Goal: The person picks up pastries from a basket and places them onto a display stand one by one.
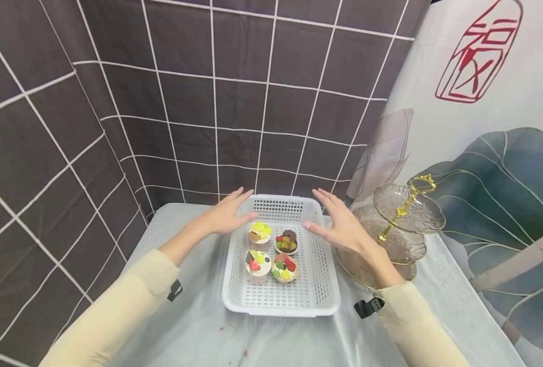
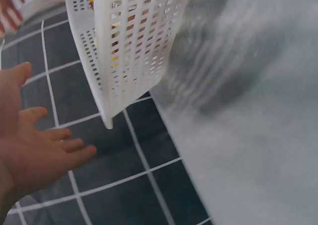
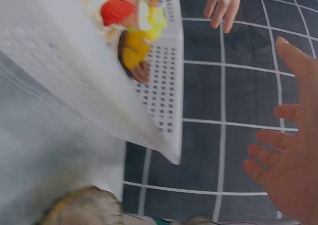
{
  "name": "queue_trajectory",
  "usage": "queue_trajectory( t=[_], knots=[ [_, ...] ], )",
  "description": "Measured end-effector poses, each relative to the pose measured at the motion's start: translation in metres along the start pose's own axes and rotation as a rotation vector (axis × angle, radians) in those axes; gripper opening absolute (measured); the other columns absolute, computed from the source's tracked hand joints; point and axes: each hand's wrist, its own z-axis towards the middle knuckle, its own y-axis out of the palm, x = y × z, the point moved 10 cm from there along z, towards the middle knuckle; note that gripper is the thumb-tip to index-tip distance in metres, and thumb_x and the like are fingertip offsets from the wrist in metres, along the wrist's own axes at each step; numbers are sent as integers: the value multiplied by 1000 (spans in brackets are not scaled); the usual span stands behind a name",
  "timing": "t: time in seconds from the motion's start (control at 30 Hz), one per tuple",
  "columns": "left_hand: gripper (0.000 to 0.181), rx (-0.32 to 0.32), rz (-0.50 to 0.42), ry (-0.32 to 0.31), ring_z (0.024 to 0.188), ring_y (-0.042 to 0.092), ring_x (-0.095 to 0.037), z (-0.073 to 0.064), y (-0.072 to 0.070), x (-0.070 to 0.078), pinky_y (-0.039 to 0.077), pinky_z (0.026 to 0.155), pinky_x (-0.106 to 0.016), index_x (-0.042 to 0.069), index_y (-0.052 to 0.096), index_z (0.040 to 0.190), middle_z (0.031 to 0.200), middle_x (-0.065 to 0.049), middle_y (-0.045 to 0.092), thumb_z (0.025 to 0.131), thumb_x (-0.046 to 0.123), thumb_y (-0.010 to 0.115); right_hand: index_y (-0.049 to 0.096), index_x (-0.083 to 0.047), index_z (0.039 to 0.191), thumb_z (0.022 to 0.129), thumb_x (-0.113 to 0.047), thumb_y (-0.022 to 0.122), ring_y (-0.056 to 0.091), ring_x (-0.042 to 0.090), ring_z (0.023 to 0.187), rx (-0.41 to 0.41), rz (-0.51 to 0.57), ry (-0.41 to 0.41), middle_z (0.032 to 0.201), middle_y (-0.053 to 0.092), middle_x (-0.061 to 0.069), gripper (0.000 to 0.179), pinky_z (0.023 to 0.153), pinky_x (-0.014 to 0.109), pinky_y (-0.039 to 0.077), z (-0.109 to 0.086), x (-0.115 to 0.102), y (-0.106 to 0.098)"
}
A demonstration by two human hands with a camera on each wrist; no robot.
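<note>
White basket (image 1: 281, 310): upright on the pale table (image 1: 193, 311), just below centre of the head view.
Dessert cups (image 1: 285, 268): four, inside the basket, grouped toward its 9 o'clock side.
My left hand (image 1: 227, 213): at the basket's 10 o'clock; thumb and fingers apart.
My right hand (image 1: 341, 220): at 2 o'clock; thumb and fingers likewise apart.
Tiered stand (image 1: 404, 243): 3 o'clock.

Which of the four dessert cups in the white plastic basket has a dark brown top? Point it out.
The small round dark-brown-topped dessert cup at the back right of the white plastic basket; the other three show pale cream under their toppings.
</note>
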Motion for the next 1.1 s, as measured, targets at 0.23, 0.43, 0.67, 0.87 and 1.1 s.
queue_trajectory(
  t=[0.23,0.43,0.67,0.87,1.1],
  knots=[
    [78,63,-235,-50,155,30,-47,-4,6,-26,25,125,-66,7,25,168,170,-26,29,107,42,59,39,-12,164,91,-49,81,46,40,147,1,145,34,162,46,17,91,117,65,41,-1,10,29],
    [77,72,-537,-186,153,36,-45,-6,27,-51,30,126,-58,4,23,167,165,-29,35,108,36,60,42,-1,159,89,-43,86,50,40,143,-36,247,46,156,51,23,93,119,56,44,3,16,55],
    [72,33,-913,-325,154,34,-43,-11,61,-72,38,120,-62,8,18,169,169,-25,31,112,35,53,43,1,157,87,-45,87,55,42,138,-127,235,82,154,52,24,94,115,58,47,9,18,80],
    [67,-12,-1102,-318,150,40,-45,-17,81,-74,46,115,-62,12,19,168,166,-23,36,112,31,49,45,5,154,86,-41,88,58,41,133,-176,201,60,150,54,26,93,112,57,50,14,14,91],
    [62,-52,-1131,-301,149,41,-45,-24,90,-75,49,112,-63,17,20,168,166,-22,37,113,22,45,52,9,146,86,-36,89,61,42,128,-237,132,7,141,61,27,84,108,57,52,19,8,102]
  ],
)
